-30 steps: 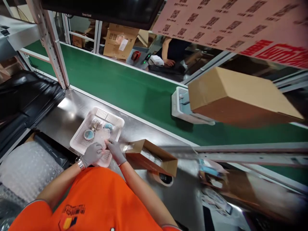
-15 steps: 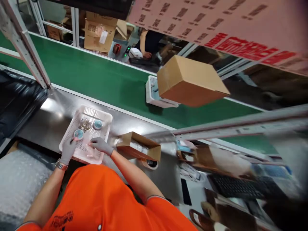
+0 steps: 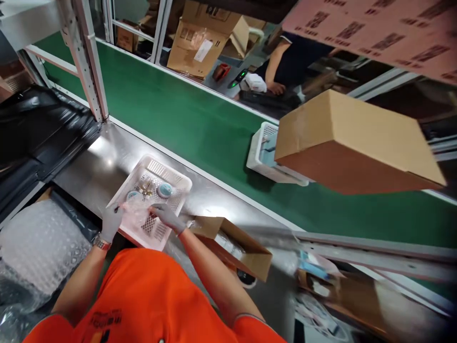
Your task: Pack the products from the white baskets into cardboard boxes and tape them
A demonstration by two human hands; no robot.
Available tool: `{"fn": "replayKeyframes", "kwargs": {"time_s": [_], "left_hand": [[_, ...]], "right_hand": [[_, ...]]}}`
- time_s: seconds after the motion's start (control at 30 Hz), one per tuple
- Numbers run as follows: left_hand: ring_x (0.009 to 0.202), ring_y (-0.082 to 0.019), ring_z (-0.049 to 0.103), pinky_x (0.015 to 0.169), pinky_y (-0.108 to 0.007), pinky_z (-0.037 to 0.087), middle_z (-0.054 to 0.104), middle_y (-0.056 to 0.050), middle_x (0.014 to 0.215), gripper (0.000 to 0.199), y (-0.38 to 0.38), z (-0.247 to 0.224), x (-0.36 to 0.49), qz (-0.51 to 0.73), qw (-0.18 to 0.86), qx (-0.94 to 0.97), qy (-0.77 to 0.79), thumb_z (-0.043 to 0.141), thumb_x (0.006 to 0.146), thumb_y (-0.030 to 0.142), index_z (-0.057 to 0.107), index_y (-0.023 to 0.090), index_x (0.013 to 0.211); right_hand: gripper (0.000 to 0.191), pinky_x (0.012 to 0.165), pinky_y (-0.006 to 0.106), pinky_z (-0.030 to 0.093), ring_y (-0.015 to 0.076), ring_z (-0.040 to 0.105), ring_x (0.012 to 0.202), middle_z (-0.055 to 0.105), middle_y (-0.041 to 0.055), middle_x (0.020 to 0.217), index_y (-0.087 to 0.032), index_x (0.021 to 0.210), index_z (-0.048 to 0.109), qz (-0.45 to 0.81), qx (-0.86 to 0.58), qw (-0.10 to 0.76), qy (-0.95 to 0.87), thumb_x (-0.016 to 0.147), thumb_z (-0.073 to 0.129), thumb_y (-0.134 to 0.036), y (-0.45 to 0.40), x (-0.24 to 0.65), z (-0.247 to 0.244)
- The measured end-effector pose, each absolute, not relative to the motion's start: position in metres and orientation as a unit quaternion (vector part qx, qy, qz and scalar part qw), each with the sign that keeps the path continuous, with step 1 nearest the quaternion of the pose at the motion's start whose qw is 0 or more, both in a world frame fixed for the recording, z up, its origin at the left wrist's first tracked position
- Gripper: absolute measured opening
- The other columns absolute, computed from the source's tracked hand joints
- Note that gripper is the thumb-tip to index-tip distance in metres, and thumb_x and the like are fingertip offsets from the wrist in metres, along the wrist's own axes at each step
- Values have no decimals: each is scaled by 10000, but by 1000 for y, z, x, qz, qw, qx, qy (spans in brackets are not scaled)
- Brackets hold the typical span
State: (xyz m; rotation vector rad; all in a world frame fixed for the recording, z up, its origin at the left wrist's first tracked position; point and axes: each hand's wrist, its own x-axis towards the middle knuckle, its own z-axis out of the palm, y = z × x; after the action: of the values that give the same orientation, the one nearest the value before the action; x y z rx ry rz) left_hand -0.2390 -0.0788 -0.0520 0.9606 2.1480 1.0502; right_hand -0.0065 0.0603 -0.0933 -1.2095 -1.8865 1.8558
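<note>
Between my gloved hands, over the near part of a white perforated plastic basket [image 3: 183, 186], stretches a clear plastic bag [image 3: 136, 211]. My left hand [image 3: 112, 220] pinches its left side at the basket's near-left rim. With closed fingers, my right hand [image 3: 166, 215] grips its right side. Inside the basket, a round blue-topped item [image 3: 164, 190] lies at the right. A second round blue-topped item [image 3: 133, 196] lies at the left, partly hidden by the bag. Some small brass-coloured metal parts [image 3: 145, 187] lie between the two.
An open cardboard box [image 3: 210, 227] stands right of the basket on the metal bench. Behind the bench runs a green conveyor [image 3: 185, 126] carrying a white crate [image 3: 259, 159], with a large carton [image 3: 367, 143] above it. Bubble wrap [image 3: 43, 247] lies at left. A co-worker's arm [image 3: 274, 69] shows across the conveyor.
The view has shifted, so the bench and basket appear farther right. The bag is now spread between both hands, covering more of the left round item.
</note>
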Motion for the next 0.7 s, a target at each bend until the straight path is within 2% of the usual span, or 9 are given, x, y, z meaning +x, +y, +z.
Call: {"fn": "replayKeyframes", "kwargs": {"time_s": [0.1,0.17,0.2,0.3,0.43,0.5,0.6,0.7], "left_hand": [[746,-196,597,703,-287,447,695,-10,704,305,-94,-49,-258,399,236,328,823,623,917,449,694,219,730],[787,-213,647,739,-295,489,780,-39,791,307,-104,-45,-268,412,211,308,831,644,907,478,747,217,782],[802,-222,665,749,-299,504,804,-50,826,311,-108,-42,-271,419,200,297,834,655,902,492,770,218,809],[804,-227,677,735,-297,513,804,-47,835,337,-122,-33,-278,439,168,268,841,669,901,524,804,217,865],[741,-195,593,688,-286,452,715,-14,748,372,-141,-25,-286,443,120,240,855,668,934,553,776,214,828],[709,-179,531,668,-286,407,640,6,689,419,-149,-25,-289,436,110,232,863,669,956,590,735,216,780],[688,-166,485,657,-290,368,575,25,656,442,-156,-27,-291,435,109,225,865,674,976,603,708,216,764],[707,-167,521,671,-289,380,625,21,696,422,-158,-28,-290,449,103,221,860,676,988,584,728,211,797]], "right_hand": [[360,1088,429,579,296,736,1185,829,157,1267,-180,1215,808,458,-513,110,-718,1037,631,-436,103,-3,-98],[429,1216,460,512,355,678,1397,741,259,1510,-128,1387,759,333,-557,49,-759,1038,664,-357,131,-6,-99],[459,1244,462,490,377,654,1449,710,293,1553,-107,1419,742,294,-565,9,-771,1022,702,-334,143,-8,-99],[531,1221,447,501,394,667,1442,754,292,1480,-115,1417,736,260,-557,-75,-785,926,836,-293,164,-15,-101],[597,1048,452,578,424,744,1277,802,294,1336,-111,1295,763,254,-561,-116,-779,748,967,-233,167,-15,-105],[586,959,420,589,401,781,1170,819,284,1267,-104,1234,766,259,-560,-131,-776,690,975,-163,165,-11,-105],[617,860,378,580,348,808,1020,840,248,1168,-95,1273,729,277,-554,-137,-773,698,948,-122,159,-4,-103],[634,846,351,581,314,810,1019,845,205,1183,-120,1377,658,306,-549,-107,-770,809,915,-237,144,-3,-103]]}}
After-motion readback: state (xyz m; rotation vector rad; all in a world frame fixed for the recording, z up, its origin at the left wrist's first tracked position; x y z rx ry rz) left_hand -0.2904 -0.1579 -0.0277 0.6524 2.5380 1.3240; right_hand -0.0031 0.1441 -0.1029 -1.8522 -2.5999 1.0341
